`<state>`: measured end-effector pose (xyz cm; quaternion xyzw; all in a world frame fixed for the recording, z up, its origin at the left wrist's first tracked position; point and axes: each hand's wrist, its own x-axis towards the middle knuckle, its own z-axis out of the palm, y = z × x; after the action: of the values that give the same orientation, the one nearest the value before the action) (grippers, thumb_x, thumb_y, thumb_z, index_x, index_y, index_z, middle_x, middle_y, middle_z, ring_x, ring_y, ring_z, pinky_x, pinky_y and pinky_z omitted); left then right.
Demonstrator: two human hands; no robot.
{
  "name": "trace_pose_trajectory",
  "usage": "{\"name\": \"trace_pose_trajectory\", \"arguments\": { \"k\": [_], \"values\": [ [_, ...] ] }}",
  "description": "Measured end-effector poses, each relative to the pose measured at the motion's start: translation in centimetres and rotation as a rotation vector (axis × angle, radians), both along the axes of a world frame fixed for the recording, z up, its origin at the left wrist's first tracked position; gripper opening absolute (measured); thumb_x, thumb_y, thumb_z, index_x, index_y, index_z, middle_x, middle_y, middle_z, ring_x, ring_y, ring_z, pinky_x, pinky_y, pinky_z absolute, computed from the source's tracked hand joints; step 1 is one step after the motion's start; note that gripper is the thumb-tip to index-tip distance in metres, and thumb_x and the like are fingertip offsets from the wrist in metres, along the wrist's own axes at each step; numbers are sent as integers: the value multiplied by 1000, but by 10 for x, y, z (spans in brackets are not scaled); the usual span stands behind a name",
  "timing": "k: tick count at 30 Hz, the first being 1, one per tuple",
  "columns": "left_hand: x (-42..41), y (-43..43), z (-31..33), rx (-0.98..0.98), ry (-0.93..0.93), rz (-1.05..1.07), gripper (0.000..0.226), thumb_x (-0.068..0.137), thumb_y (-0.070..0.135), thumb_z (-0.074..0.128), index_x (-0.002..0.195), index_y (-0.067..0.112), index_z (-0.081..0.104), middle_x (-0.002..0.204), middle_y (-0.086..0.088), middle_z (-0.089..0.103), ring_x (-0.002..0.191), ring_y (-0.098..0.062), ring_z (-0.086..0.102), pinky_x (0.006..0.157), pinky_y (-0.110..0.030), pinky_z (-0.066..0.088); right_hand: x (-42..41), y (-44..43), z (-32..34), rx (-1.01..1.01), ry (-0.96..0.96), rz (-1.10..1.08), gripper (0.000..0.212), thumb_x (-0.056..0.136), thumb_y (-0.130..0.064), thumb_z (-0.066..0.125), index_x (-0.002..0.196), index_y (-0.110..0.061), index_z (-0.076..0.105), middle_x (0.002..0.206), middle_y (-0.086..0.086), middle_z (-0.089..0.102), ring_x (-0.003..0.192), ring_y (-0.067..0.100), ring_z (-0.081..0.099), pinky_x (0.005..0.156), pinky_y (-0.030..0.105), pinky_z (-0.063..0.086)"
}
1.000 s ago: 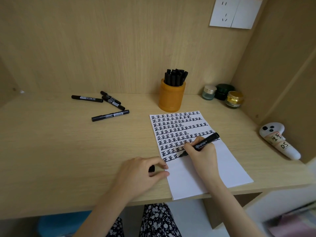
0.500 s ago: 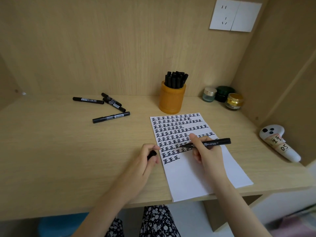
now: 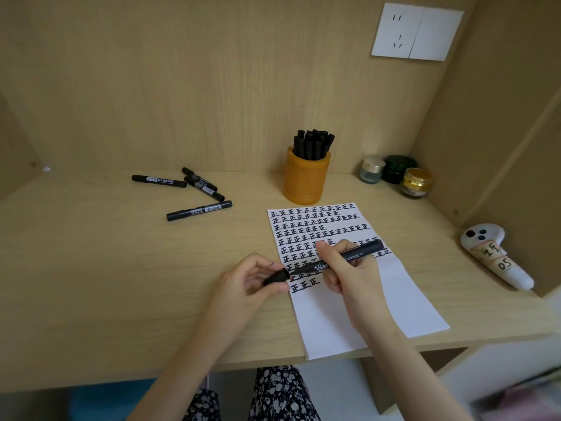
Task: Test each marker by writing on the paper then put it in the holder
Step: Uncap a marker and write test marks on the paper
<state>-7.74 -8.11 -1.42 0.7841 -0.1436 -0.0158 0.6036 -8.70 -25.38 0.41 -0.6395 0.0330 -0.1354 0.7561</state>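
Left hand (image 3: pixel 246 284) pinching the cap (image 3: pixel 274 278), right hand (image 3: pixel 352 278) gripping the marker (image 3: pixel 361 253) above the paper (image 3: pixel 419 305), tip meeting cap: a straight, firm push should seat it fully.

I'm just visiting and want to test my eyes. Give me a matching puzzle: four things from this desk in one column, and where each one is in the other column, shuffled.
Things:
1. marker cap
2. uncapped marker
3. orange holder
4. four loose markers

Places:
A. lying on the desk, left of the orange holder
B. gripped by the right hand above the paper
C. pinched in the left hand
D. standing just behind the paper, packed with markers

Pairs: 1-C, 2-B, 3-D, 4-A
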Motion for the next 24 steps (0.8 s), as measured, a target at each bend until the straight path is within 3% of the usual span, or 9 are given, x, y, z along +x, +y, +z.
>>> {"name": "trace_pose_trajectory", "arguments": {
  "k": [4,9,14,24],
  "values": [
    [0,-2,4,-7,-29,-10,21,72,16,75,90,21,65,94,23,69,90,5,63,83,-10,47,-1,5,-2,-78,-17,29,37,87,-10,67,56,-17,48,42,-2,36,40,12,31,41,19,27],
    [-3,-2,6,-42,-58,11,19,70,20,74,87,22,67,93,21,71,88,3,66,80,-10,48,-3,4,1,-148,21,188,8,82,-13,71,76,-8,70,52,3,51,45,9,43,46,15,36],
    [-2,-6,8,-129,-32,27,17,73,10,73,87,19,69,85,5,74,75,-13,70,71,-20,55,1,4,3,-181,-37,205,8,84,-9,70,78,-4,70,51,1,48,47,10,40,47,17,34],
    [0,-6,15,-176,1,-32,15,75,7,72,89,11,70,76,-7,73,63,-11,67,62,-17,53,8,4,6,-204,-78,242,12,83,-5,70,73,-11,67,49,-4,48,48,11,39,49,20,33]
  ]
}}
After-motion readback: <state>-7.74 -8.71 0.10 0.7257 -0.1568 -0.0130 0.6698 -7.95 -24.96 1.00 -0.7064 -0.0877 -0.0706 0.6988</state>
